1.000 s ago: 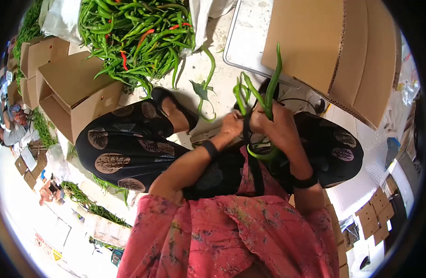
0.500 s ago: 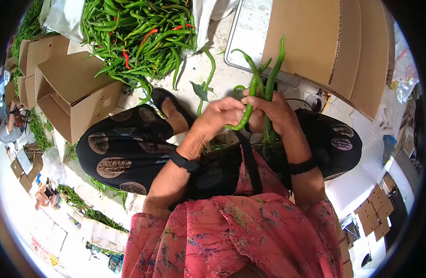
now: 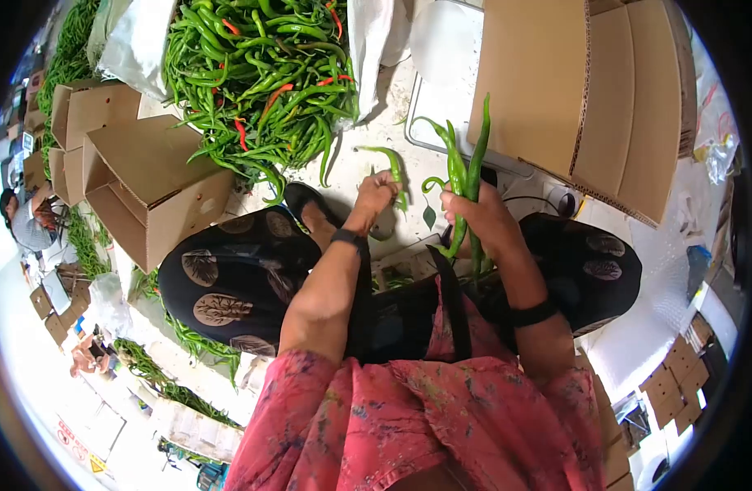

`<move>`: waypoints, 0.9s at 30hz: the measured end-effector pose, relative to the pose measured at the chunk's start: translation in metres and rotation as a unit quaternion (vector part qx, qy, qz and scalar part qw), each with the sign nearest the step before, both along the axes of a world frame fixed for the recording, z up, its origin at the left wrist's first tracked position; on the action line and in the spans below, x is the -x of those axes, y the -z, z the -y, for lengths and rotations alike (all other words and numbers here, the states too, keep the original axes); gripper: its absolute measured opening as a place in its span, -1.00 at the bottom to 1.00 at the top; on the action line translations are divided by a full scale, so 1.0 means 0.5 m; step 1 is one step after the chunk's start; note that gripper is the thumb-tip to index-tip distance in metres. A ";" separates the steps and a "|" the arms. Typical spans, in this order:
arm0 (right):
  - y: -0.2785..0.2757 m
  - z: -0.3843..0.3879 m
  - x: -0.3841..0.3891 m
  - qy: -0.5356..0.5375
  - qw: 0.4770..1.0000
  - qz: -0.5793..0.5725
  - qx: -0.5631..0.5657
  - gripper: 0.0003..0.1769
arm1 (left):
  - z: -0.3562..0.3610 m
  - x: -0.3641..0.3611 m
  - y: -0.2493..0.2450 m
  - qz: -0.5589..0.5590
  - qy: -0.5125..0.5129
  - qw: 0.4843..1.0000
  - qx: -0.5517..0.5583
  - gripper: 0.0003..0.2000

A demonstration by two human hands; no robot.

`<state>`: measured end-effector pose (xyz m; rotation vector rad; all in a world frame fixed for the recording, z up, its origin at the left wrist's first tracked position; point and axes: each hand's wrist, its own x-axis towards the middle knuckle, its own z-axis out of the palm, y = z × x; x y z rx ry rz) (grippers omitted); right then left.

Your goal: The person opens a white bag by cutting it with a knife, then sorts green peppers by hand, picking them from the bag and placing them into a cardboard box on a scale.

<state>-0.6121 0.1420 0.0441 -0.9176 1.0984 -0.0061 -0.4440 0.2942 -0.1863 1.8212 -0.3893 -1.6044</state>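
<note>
My right hand [image 3: 479,214] is closed around several long green peppers [image 3: 456,168], whose tips point up and away from me. To the left, my left hand [image 3: 376,193] has its fingers closed on a single curved green pepper [image 3: 390,155] just above the floor. Beyond my left hand lies a big heap of green peppers [image 3: 270,82] with a few red ones mixed in, edged by white plastic sheeting [image 3: 366,49]. A loose leaf [image 3: 429,217] lies on the floor between my hands.
Open cardboard boxes [image 3: 159,176] stand at the left. A large open carton [image 3: 531,82] is at the upper right, beside a white tray [image 3: 447,49]. My shoe [image 3: 304,200] is near the heap. Another person [image 3: 26,221] is at the far left.
My left hand has moved away from my right hand, toward the floor on the left, and now grips a separate pepper. My right hand still holds its peppers. The view has shifted slightly.
</note>
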 end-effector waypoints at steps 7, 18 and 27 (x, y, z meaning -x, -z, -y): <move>-0.038 0.010 -0.022 0.013 0.998 0.062 0.003 -0.66 | 0.021 0.013 -0.441 -0.260 -0.181 0.930 0.188 -0.75; -0.155 -0.020 -0.030 -0.017 0.973 0.214 -0.090 -0.54 | -0.048 -0.002 -0.557 -0.383 -0.247 0.840 0.294 -0.70; -0.366 0.011 -0.016 -0.052 0.952 0.302 0.001 -0.55 | -0.264 -0.176 -0.888 0.385 -0.313 0.845 0.199 -0.75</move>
